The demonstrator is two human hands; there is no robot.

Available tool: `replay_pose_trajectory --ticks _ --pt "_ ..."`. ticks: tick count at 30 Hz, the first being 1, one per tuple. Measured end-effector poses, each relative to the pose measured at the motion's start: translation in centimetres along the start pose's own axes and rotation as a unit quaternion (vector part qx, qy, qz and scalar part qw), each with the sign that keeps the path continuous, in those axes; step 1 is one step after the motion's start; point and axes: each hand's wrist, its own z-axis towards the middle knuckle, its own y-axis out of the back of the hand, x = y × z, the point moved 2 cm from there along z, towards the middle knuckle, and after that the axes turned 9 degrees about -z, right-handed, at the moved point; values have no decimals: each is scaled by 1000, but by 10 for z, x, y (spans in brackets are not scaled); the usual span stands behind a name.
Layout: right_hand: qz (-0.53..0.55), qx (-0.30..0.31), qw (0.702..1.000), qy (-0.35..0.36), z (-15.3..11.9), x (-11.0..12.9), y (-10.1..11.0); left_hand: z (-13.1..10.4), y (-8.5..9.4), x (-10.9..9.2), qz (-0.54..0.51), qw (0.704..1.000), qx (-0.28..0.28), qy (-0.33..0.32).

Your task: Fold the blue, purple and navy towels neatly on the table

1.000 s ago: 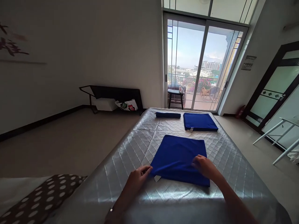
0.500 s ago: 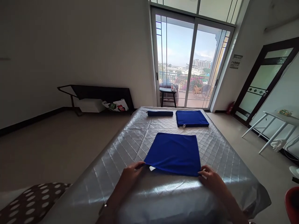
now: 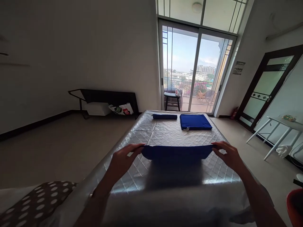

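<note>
Between my two hands a blue cloth (image 3: 177, 152) is stretched, its near edge lifted off the silver quilted table cover (image 3: 132, 183). My left hand (image 3: 124, 157) pinches the cloth's left corner between thumb and fingers. The right corner is pinched the same way by my right hand (image 3: 228, 154). Only a narrow band of the cloth shows, and it casts a dark patch on the shiny cover below. Farther back lie a flat stack of folded blue cloths (image 3: 196, 121), with a small white label at its front, and a dark blue roll (image 3: 165, 116).
Brown polka-dot fabric (image 3: 44, 201) is at the lower left. To the right stand a small white table (image 3: 286, 122) and a red container (image 3: 294, 205). A black bench (image 3: 109, 96) is by the wall, and a glass sliding door (image 3: 180, 56) is behind.
Both hands have raised the blue cloth's near edge from the table cover and moved farther apart and away from me. The cloth lay flat before. The view has tilted up slightly.
</note>
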Motion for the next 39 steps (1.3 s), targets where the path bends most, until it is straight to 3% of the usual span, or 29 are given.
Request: replay_pose_trajectory --ticks 5,8,12,16,20,23,27,33,36,39 --pt "-8 -52 998 -33 34 22 47 21 42 -53 69 996 -57 -30" --pt "10 -30 996 -89 46 25 56 35 54 -62 94 994 -56 -3" --pt "67 41 987 -143 61 8 33 66 43 -39 57 994 30 91" --pt "75 85 978 -177 89 -21 -5 106 16 -17 31 990 84 113" --pt "88 44 972 -213 120 -45 -26 141 0 -15 18 995 48 80" --pt "115 0 970 -215 122 -55 -33 146 -5 -12 11 999 -8 49" --pt "104 19 972 -211 85 -63 -52 112 -18 16 -50 992 0 118" --pt "137 149 949 -240 -12 -63 -121 14 -62 80 -173 941 79 279" --pt "152 184 937 -256 -46 -59 -146 -23 -76 95 -160 922 113 333" --pt "130 179 941 -257 -59 -56 -151 -41 -79 96 -121 925 114 343"
